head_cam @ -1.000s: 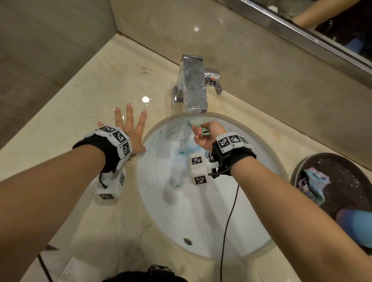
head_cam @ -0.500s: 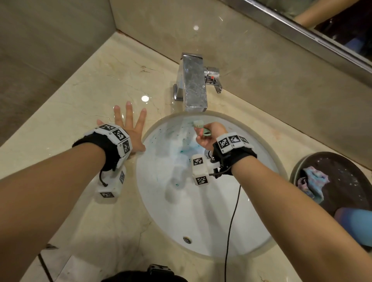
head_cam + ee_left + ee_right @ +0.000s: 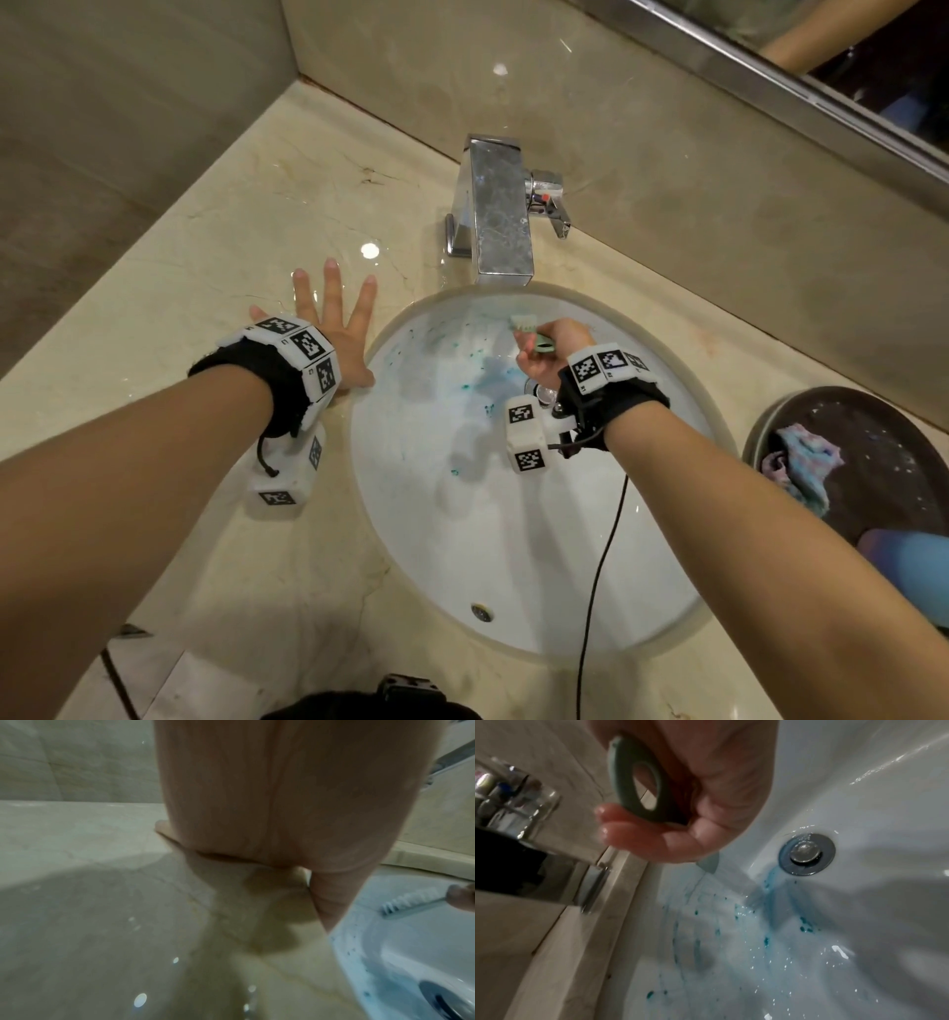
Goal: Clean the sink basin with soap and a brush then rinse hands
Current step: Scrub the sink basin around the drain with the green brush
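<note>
A white oval sink basin (image 3: 539,555) is set into the marble counter, smeared with blue soap (image 3: 488,383) on its far slope. My right hand (image 3: 552,349) grips the green handle of a small brush (image 3: 524,324), whose white bristles press on the far wall of the basin just under the tap (image 3: 500,216). In the right wrist view the handle's loop end (image 3: 639,787) sits in my curled fingers, and blue soap (image 3: 772,882) runs to the drain plug (image 3: 805,854). My left hand (image 3: 334,324) lies flat, fingers spread, on the counter left of the basin. The brush (image 3: 411,900) also shows in the left wrist view.
A dark round tray (image 3: 883,452) at the right holds a crumpled pastel cloth (image 3: 801,462) and a blue bottle (image 3: 914,570). The tap's lever (image 3: 552,205) points right. An overflow hole (image 3: 480,611) sits at the basin's near wall. A black cable (image 3: 601,565) hangs from my right wrist.
My right hand has shifted the brush a little right and up along the basin's far wall. The left hand has stayed flat on the counter.
</note>
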Tool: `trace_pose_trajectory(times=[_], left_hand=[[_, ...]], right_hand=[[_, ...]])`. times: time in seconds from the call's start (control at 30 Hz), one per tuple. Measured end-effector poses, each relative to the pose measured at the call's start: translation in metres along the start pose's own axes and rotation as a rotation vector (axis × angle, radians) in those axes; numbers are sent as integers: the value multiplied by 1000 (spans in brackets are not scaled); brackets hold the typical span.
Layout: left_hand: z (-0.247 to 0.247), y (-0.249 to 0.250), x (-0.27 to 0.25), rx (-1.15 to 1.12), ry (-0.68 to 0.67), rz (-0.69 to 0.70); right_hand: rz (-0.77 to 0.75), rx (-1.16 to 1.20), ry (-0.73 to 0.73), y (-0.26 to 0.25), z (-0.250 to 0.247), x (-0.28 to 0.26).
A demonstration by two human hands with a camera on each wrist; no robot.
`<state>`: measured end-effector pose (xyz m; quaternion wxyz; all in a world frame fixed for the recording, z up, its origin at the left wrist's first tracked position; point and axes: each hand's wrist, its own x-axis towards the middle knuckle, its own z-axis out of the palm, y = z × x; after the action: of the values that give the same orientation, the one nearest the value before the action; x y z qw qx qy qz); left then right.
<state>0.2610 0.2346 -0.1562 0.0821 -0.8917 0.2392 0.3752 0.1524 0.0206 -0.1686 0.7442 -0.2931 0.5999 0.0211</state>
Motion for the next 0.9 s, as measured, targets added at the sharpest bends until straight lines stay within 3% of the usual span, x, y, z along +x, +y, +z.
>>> trace_pose_trajectory(times=[0.2,0.53,0.77,0.9], left_hand=[[1,-1,1,-3,4,2],[2,-2,3,12,21,11],[1,-1,3,21,13,11],[1,-2,4,13,20,10]], right_hand=[[14,-44,-131,12,36,-17],[-15,-61,15,-3,1,-9],[16,-63,-114,11,34,-19],[-4,-89,-66,7,24,-18]])
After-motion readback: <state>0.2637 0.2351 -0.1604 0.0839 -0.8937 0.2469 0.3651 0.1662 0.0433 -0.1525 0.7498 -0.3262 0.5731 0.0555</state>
